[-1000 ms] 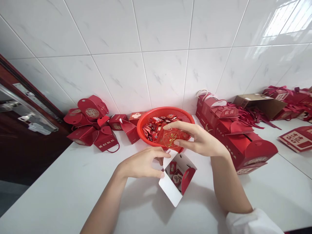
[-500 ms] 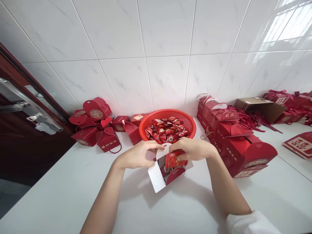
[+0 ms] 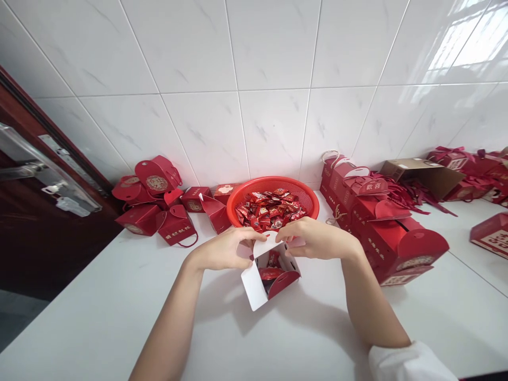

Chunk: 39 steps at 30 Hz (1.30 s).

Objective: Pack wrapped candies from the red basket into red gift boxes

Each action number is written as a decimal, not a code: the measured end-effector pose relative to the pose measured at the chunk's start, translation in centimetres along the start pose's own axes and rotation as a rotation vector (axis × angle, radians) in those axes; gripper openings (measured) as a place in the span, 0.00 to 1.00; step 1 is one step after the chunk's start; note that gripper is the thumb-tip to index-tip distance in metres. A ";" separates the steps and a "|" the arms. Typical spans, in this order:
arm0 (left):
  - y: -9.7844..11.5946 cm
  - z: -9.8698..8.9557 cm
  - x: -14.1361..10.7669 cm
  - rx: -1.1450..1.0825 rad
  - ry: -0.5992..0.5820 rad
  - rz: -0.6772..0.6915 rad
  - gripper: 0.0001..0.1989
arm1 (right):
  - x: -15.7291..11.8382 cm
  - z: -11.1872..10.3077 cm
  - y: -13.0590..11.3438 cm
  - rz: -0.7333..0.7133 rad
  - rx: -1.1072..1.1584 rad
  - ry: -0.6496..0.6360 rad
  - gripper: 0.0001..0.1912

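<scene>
In front of me stands a small red gift box with white insides and its flaps spread apart. Red-wrapped candies lie inside it. My left hand grips the box at its left and rear side, thumb by the white side flap. My right hand is at the right rear of the box, its fingers closed on the back and right flaps. Just behind the box sits a red plastic basket heaped with wrapped candies.
Several red boxes are piled at the left by a dark door. A row of larger red boxes stands at the right. Farther right are a brown carton with ribbons and a flat red box. A tiled wall rises behind.
The red candy packet that my right hand held over the box now lies inside it. My right hand has shifted onto the box's flaps; my left hand stays at the box.
</scene>
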<state>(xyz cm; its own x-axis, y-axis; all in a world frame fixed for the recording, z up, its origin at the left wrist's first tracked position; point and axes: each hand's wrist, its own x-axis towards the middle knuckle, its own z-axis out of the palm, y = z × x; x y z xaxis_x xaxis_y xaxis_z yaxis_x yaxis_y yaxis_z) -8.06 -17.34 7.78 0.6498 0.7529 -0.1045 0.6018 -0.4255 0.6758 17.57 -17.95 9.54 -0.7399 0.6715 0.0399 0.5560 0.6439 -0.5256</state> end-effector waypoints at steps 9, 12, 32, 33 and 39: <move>0.3 0.4 0.3 -0.091 0.011 0.000 0.29 | -1.6 3.9 -2.0 0.260 -0.333 -0.014 0.13; 0.3 0.8 0.8 -0.180 -0.017 -0.032 0.27 | -2.0 5.8 -1.7 0.446 -0.372 0.081 0.17; 1.8 2.6 1.4 0.218 0.056 -0.234 0.18 | -7.0 12.0 1.4 0.130 0.221 0.439 0.37; 1.8 2.8 1.5 0.234 0.068 -0.232 0.18 | -6.9 12.4 1.6 0.124 0.209 0.447 0.36; 2.2 3.3 1.4 0.276 0.025 -0.185 0.19 | -6.7 13.1 2.3 0.041 0.174 0.475 0.40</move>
<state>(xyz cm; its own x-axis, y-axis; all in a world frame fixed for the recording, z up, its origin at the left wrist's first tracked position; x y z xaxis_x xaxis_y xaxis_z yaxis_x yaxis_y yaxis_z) -4.32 -18.87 6.68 0.5084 0.8406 -0.1867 0.8138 -0.3981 0.4234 18.81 -25.76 -3.07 -0.4427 0.8136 0.3769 0.4796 0.5700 -0.6671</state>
